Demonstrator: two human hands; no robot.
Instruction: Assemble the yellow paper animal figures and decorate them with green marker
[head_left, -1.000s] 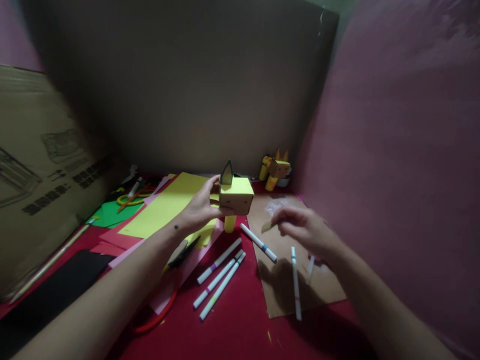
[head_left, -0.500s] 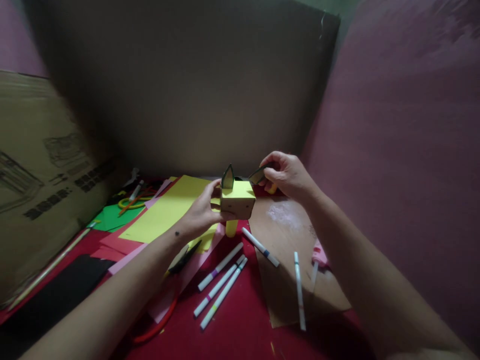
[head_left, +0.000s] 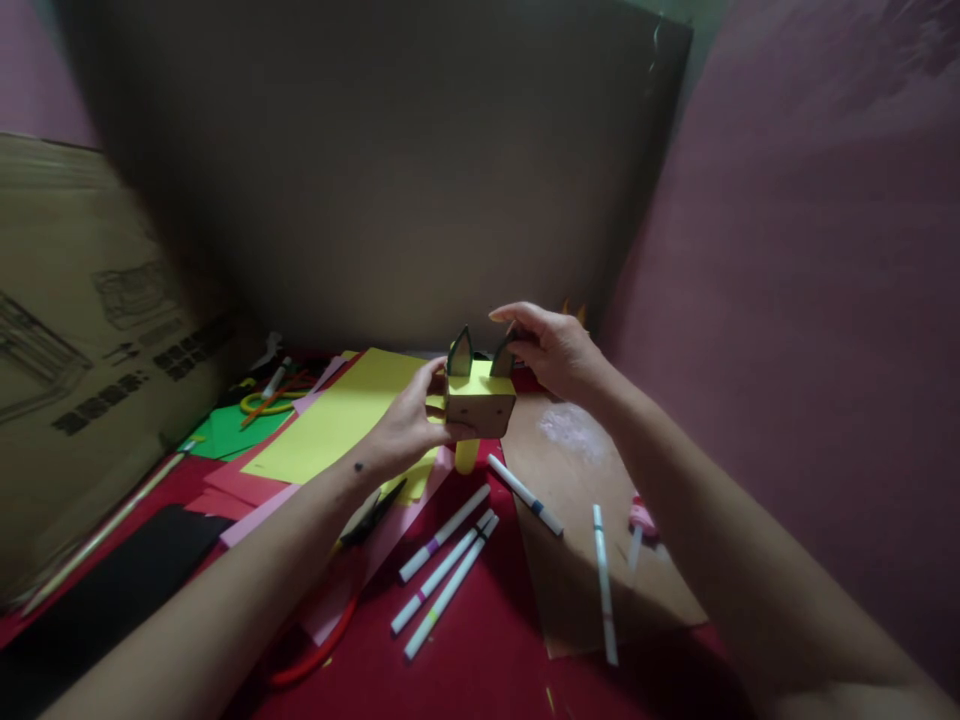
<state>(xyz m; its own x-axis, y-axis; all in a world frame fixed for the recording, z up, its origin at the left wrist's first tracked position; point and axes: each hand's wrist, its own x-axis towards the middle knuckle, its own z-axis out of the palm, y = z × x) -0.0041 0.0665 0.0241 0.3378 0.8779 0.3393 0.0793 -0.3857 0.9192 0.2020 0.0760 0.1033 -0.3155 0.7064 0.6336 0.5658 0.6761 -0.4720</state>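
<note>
My left hand (head_left: 414,410) is closed around the left side of a small cardboard box figure (head_left: 480,412) with a yellow top and a yellow leg-like piece (head_left: 466,457) below. One pointed ear piece (head_left: 460,353) with a dark edge stands upright on the box's left. A second pointed ear piece (head_left: 502,357) is at the top right, its lower end at the yellow surface. My right hand (head_left: 551,348) pinches this second piece between thumb and fingers, with the index finger stretched out above. Whether the piece is stuck down I cannot tell.
Several white markers (head_left: 445,532) lie on the red table surface (head_left: 517,620). Scissors (head_left: 352,580) with red handles are by my left forearm. Coloured paper (head_left: 337,420) spreads at left, a brown board (head_left: 577,560) at right with a pink glue gun (head_left: 642,515). A cardboard box (head_left: 97,300) stands far left.
My right hand has moved left, bringing the second ear piece from a slanted position beside the box to upright on its top right. The left hand still holds the box.
</note>
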